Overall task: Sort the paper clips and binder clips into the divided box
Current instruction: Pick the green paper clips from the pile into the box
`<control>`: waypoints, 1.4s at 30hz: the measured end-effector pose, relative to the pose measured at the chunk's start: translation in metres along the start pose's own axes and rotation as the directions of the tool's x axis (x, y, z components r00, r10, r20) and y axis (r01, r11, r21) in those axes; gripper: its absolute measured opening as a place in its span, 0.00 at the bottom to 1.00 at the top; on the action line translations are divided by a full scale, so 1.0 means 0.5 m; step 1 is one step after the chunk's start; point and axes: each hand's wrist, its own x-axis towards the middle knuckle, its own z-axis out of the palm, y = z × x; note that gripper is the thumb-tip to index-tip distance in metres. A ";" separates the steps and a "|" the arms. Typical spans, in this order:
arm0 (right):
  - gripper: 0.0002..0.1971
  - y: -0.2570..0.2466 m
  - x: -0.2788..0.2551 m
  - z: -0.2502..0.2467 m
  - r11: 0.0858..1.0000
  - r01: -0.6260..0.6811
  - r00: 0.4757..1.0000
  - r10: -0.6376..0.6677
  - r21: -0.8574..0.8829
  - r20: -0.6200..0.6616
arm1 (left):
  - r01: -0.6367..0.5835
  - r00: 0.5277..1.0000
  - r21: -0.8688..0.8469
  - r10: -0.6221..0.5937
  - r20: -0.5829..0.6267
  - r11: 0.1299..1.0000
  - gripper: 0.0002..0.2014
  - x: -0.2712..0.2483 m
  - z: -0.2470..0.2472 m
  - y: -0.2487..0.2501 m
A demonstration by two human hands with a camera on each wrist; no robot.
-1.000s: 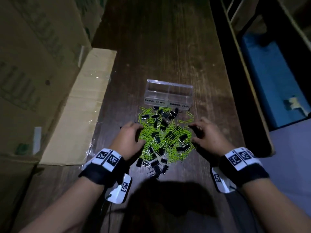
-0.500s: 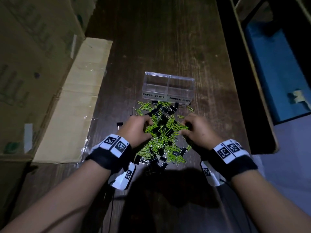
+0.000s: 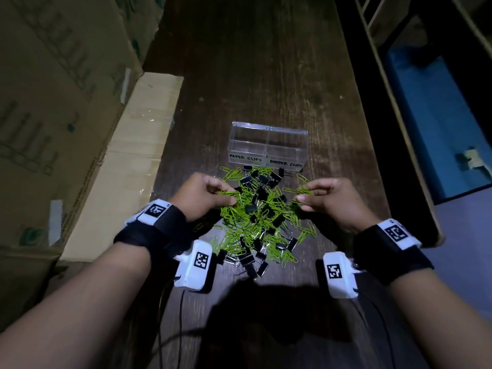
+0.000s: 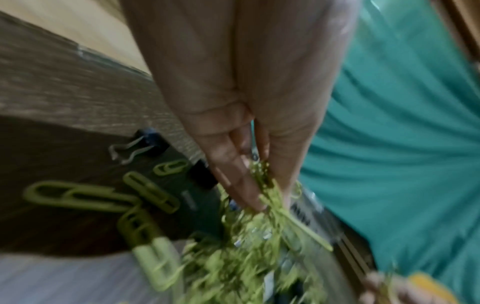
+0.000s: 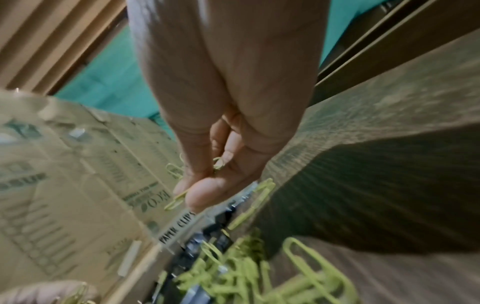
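A heap of green paper clips (image 3: 247,230) mixed with black binder clips (image 3: 262,194) lies on the dark wooden table (image 3: 255,75). Just behind it stands the clear divided box (image 3: 269,147), labelled PAPER CLIPS on the left and BINDER CLIPS on the right; both halves look empty. My left hand (image 3: 205,195) pinches a bunch of green paper clips (image 4: 265,185) at the heap's left side. At the right side my right hand (image 3: 327,198) pinches a few green paper clips (image 5: 179,197) between thumb and fingers.
Large cardboard boxes (image 3: 53,102) stand along the table's left side, with a flat cardboard flap (image 3: 127,166) lying on the table. The table's right edge (image 3: 372,155) drops off beside a wooden frame and a blue surface (image 3: 431,123). Bare table stretches behind the box.
Both hands went from resting at the heap's sides to digging in and lifting up with green paper clips pinched in their fingers. The heap got stirred and spread toward me.
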 end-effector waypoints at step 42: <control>0.10 0.032 -0.005 0.057 0.208 0.646 0.760 -0.262 -0.734 0.595 | -0.543 0.837 0.579 0.333 0.434 0.608 0.19 0.043 0.077 0.004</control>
